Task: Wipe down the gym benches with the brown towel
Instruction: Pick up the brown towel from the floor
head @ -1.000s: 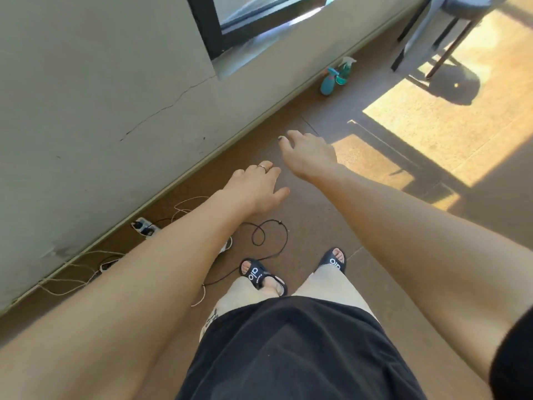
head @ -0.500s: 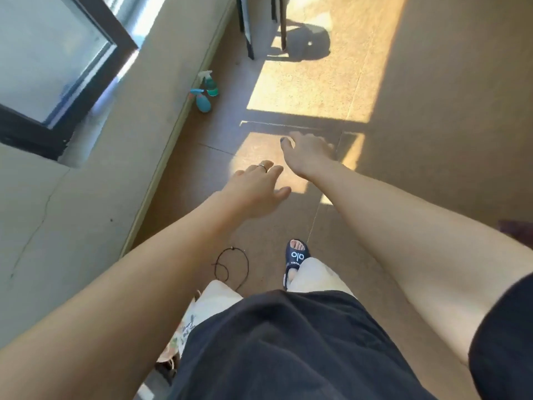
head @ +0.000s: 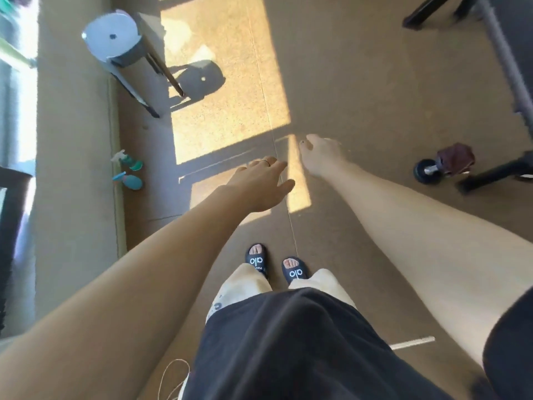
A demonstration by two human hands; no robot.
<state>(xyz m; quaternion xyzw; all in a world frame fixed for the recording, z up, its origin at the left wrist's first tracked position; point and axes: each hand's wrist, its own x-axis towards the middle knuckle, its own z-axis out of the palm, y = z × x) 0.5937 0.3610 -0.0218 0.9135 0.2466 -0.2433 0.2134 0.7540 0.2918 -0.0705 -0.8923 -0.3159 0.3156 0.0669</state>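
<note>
A crumpled brown towel (head: 455, 157) lies at the right, beside a black wheel (head: 427, 171) on the dark base of a gym bench frame (head: 490, 176). My left hand (head: 261, 183) is stretched forward over the floor, fingers apart, holding nothing; a ring shows on one finger. My right hand (head: 321, 154) reaches forward too, empty with loose fingers, well to the left of the towel. A grey padded bar (head: 506, 56) of the bench runs down the right edge.
A round grey stool (head: 114, 39) on dark legs stands at the upper left near the wall. Two teal spray bottles (head: 129, 171) lie on the floor by the baseboard. Sunlit patches cross the brown floor. A white cord (head: 173, 376) loops by my feet.
The view has swung to the right: the window and wall slid off left, and the stool, bench frame and brown towel came into sight. Both hands stay stretched out and empty.
</note>
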